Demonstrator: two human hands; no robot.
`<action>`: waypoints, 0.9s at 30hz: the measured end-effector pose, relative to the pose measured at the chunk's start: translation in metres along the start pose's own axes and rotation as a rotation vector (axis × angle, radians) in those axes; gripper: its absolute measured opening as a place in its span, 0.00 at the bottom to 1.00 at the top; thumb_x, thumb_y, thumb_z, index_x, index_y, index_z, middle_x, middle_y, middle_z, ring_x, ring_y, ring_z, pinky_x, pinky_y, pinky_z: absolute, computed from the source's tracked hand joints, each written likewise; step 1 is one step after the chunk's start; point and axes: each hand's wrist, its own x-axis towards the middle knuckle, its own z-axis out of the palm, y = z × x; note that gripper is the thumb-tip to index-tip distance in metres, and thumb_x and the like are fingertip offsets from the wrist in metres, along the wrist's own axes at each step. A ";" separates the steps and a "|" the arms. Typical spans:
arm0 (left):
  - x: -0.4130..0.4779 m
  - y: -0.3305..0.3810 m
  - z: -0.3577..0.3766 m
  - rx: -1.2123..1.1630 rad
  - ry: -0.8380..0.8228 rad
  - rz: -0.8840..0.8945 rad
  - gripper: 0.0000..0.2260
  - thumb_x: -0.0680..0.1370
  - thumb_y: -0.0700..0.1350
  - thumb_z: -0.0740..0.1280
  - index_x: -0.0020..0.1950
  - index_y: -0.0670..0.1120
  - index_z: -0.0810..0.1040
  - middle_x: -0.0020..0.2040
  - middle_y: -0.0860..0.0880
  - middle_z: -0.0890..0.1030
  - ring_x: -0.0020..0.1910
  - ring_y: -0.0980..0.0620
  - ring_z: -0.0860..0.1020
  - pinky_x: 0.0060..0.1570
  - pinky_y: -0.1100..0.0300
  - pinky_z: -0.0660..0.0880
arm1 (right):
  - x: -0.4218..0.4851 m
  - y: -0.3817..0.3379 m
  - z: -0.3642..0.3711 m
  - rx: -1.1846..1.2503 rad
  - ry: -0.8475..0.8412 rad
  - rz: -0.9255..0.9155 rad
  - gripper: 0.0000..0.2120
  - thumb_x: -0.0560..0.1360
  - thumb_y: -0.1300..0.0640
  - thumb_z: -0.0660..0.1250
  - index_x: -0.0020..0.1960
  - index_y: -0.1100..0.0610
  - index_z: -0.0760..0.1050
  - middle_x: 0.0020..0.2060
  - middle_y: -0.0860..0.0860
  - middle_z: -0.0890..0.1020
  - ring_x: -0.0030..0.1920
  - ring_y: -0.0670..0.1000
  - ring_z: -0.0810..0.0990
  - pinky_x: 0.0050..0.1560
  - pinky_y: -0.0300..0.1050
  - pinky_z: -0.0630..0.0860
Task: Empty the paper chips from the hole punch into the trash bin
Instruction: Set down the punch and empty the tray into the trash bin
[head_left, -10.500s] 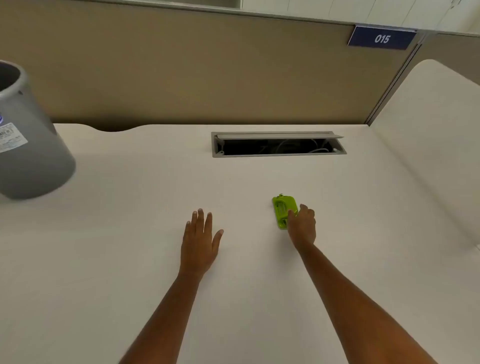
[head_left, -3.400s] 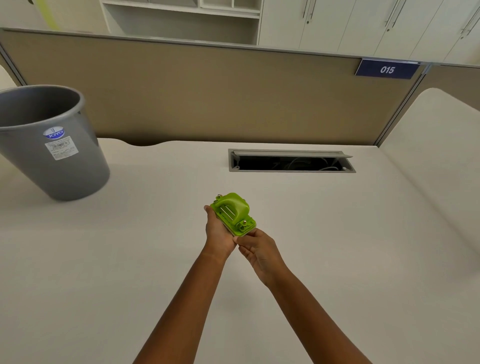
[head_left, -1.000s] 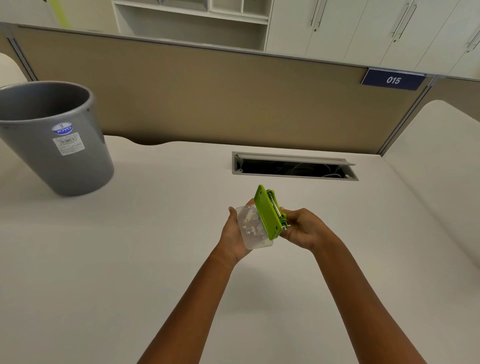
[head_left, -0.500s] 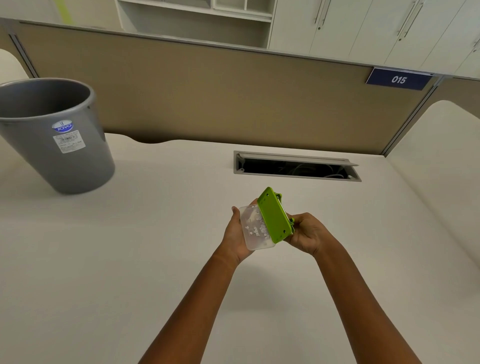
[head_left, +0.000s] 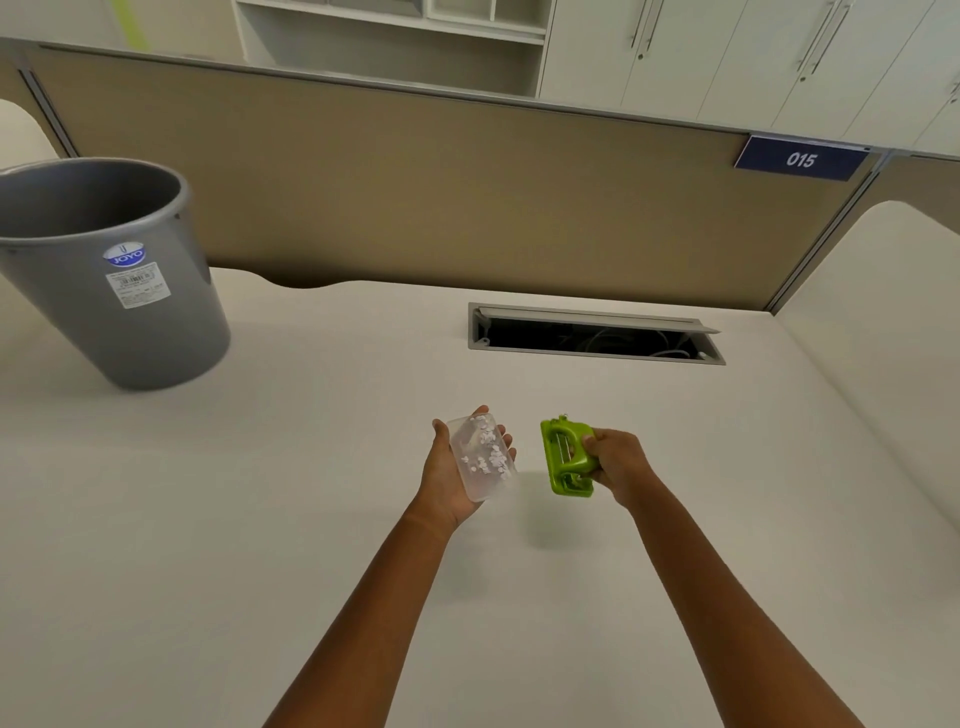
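Observation:
My left hand (head_left: 447, 475) lies palm up above the desk and holds a clear plastic chip tray (head_left: 480, 460) with several white paper chips (head_left: 488, 457) in it. The tray is detached from the green hole punch (head_left: 566, 460), which my right hand (head_left: 615, 465) grips a short way to the right, just above the desk. A grey trash bin (head_left: 111, 275) with a white label stands on the desk at the far left, its mouth open upward, well away from both hands.
The white desk (head_left: 260, 519) runs to a beige partition at the back. An open cable slot (head_left: 592, 335) with wires lies behind the hands. A second desk surface rises at the right. A blue sign reads 015.
The clear tray has come off the punch. My right hand has carried the green punch away to the right, and my left hand keeps the tray with the chips.

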 end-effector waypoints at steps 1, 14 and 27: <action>0.000 0.001 0.000 -0.002 0.005 -0.004 0.24 0.80 0.60 0.46 0.50 0.46 0.76 0.45 0.44 0.75 0.44 0.49 0.74 0.49 0.55 0.71 | 0.004 0.007 0.000 -0.016 0.025 0.014 0.14 0.77 0.67 0.58 0.60 0.69 0.73 0.48 0.64 0.77 0.47 0.58 0.75 0.58 0.58 0.74; -0.001 0.006 0.001 0.030 -0.005 -0.020 0.27 0.79 0.61 0.46 0.50 0.44 0.77 0.39 0.46 0.81 0.43 0.50 0.76 0.39 0.59 0.79 | 0.021 0.051 -0.007 -0.180 0.165 0.051 0.11 0.75 0.66 0.61 0.55 0.67 0.77 0.42 0.60 0.77 0.44 0.57 0.75 0.42 0.52 0.77; -0.004 0.005 0.004 0.007 -0.004 -0.043 0.28 0.79 0.61 0.47 0.49 0.42 0.77 0.33 0.44 0.84 0.44 0.49 0.76 0.34 0.61 0.81 | 0.024 0.065 -0.013 -0.218 0.181 0.063 0.11 0.75 0.64 0.62 0.55 0.67 0.77 0.44 0.64 0.80 0.45 0.57 0.76 0.54 0.57 0.77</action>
